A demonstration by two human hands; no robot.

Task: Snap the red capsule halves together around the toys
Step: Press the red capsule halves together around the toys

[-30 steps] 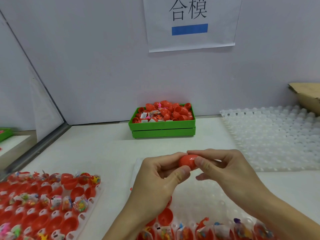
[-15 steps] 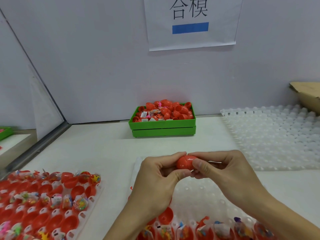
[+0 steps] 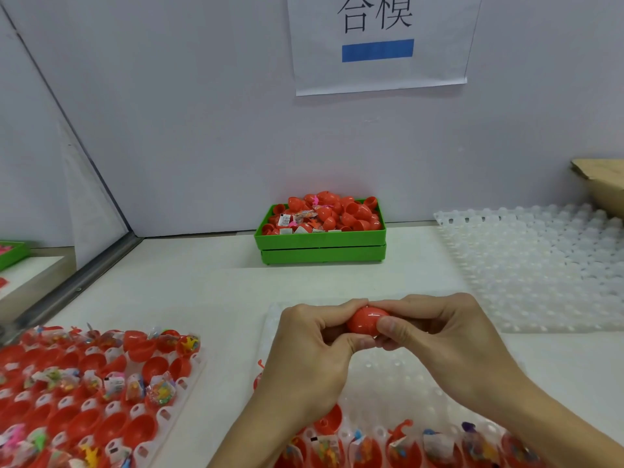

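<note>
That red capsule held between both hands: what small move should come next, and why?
Probably one more firm squeeze, pushing the halves together. The red capsule is pinched between the left hand and the right hand, above the clear tray. Fingers hide its seam, so I cannot tell whether it has snapped shut.

The red capsule (image 3: 366, 320) is smooth, glossy plastic with a bright highlight on top. The green bin (image 3: 320, 244) looks like matt, hard plastic. The empty tray (image 3: 540, 265) at right is thin, translucent, dimpled plastic. The counter (image 3: 189, 292) is matt white. The wall sign (image 3: 378, 45) is paper; the box (image 3: 604, 180) looks like rough brown cardboard.
</note>
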